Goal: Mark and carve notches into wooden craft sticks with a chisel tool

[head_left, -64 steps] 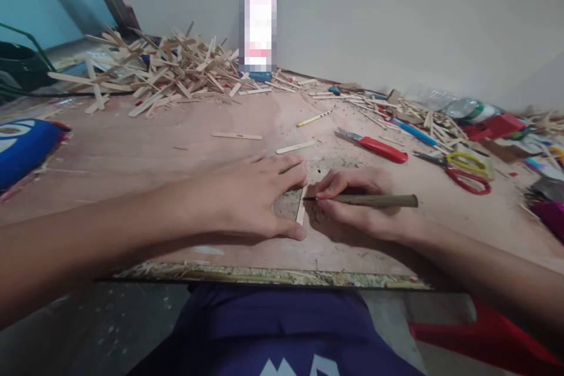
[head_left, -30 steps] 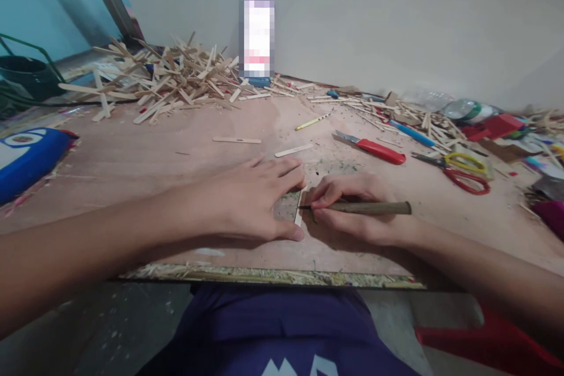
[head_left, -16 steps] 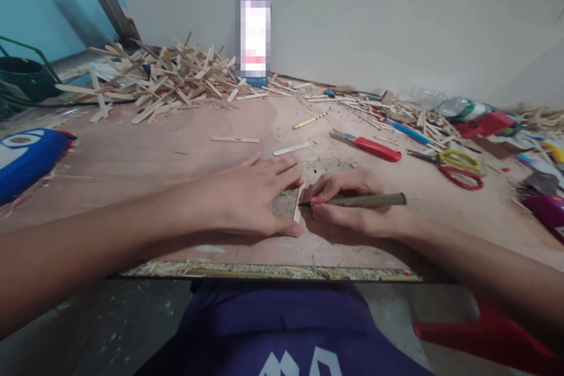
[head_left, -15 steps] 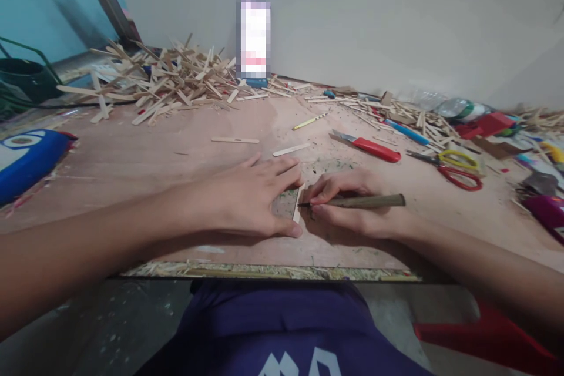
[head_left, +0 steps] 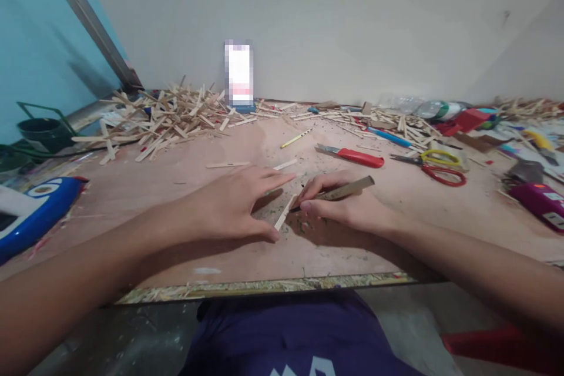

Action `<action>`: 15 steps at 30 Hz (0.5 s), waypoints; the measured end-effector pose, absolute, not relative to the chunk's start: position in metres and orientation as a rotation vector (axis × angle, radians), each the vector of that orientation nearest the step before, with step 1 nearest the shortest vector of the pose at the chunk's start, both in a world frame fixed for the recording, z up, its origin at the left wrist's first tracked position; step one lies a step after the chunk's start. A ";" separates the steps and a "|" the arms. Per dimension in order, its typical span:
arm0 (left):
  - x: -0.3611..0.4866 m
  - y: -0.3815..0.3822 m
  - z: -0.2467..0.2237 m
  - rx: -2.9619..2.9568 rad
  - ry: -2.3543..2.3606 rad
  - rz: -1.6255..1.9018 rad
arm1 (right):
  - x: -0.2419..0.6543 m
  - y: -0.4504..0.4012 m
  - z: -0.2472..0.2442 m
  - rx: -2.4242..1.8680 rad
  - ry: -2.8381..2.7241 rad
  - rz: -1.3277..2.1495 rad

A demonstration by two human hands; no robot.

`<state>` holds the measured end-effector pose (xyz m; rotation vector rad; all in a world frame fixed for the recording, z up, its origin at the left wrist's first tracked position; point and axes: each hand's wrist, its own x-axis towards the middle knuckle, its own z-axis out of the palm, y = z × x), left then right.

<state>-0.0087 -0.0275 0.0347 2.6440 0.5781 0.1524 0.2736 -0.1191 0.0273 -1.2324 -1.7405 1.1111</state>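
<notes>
A short craft stick [head_left: 284, 214] lies slanted on the wooden tabletop between my hands. My left hand [head_left: 238, 200] is just left of it, fingers spread and holding nothing; the thumb tip is close to the stick's near end, and whether it touches cannot be told. My right hand [head_left: 339, 200] is closed round a slim carving tool [head_left: 352, 188] with an olive-brown handle. The tool's thin dark tip is at the stick's right side. Beyond my left fingers lie a craft stick [head_left: 228, 164] with a small dark mark and another craft stick [head_left: 286, 164], partly hidden.
Behind the hands lie a red-handled knife [head_left: 359, 157], scissors [head_left: 443, 167], a short yellow pencil-like piece [head_left: 296, 138] and a blue pen-like tool [head_left: 390, 137]. A heap of craft sticks [head_left: 176, 114] is at back left, near a blurred upright screen [head_left: 239, 73].
My left hand has loosened from the stick, its fingers off the far end. The stick has turned to a steeper slant. The tool's handle end has tipped up, and the view has shifted.
</notes>
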 end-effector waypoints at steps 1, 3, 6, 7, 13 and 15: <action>-0.010 -0.026 0.036 2.644 0.572 0.177 | 0.274 -0.119 0.029 -1.235 -1.740 1.094; -0.012 -0.025 0.038 2.638 0.548 0.202 | 0.275 -0.119 0.031 -1.240 -1.740 1.060; -0.013 -0.026 0.037 2.630 0.531 0.240 | 0.276 -0.119 0.033 -1.232 -1.741 1.025; -0.013 -0.027 0.036 2.629 0.531 0.255 | 0.276 -0.118 0.033 -1.228 -1.743 1.017; -0.009 -0.032 0.025 2.627 0.477 0.320 | 0.277 -0.116 0.031 -1.200 -1.756 1.028; -0.009 -0.032 0.023 2.620 0.441 0.331 | 0.278 -0.116 0.029 -1.193 -1.761 1.049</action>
